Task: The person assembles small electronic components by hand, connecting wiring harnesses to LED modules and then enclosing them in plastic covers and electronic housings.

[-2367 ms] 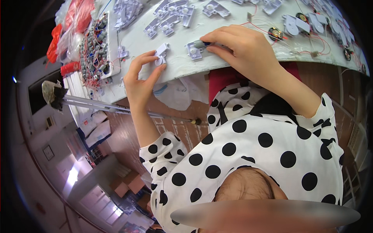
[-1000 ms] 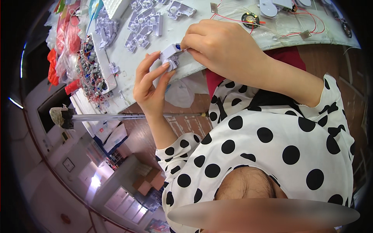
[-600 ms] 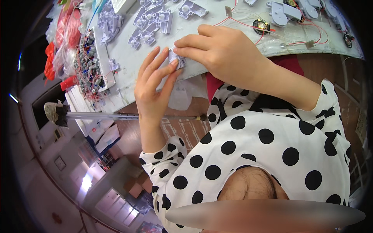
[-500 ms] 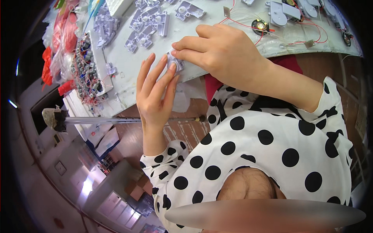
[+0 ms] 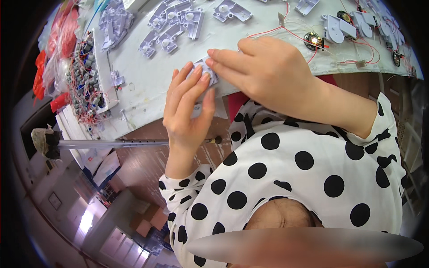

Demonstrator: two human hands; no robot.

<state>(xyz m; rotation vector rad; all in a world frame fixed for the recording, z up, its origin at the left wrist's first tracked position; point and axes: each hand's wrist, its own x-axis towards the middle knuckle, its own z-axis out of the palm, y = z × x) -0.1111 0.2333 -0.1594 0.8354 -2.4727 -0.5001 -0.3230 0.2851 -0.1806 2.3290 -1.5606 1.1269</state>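
On the near part of the table lies a small pale lilac plastic housing, partly covered by my fingers. My left hand steadies it from the left, long fingers resting on its edge and the thumb below. From the right my right hand reaches over, its fingertips drawn together at the housing's upper right side. Whatever those fingertips pinch is hidden. Beyond my hands several similar lilac housings with round white pieces in them are grouped, and another housing lies apart to their right.
A white tray at the left holds small grey parts with red wires. Behind it are stacked lilac pieces and pink plastic bags. Wired speakers and white housings lie at the right. A pole shows below the table edge.
The view has shifted a little, so the table items sit slightly differently. My left fingers have come closer together over the housing; my right hand remains at it.
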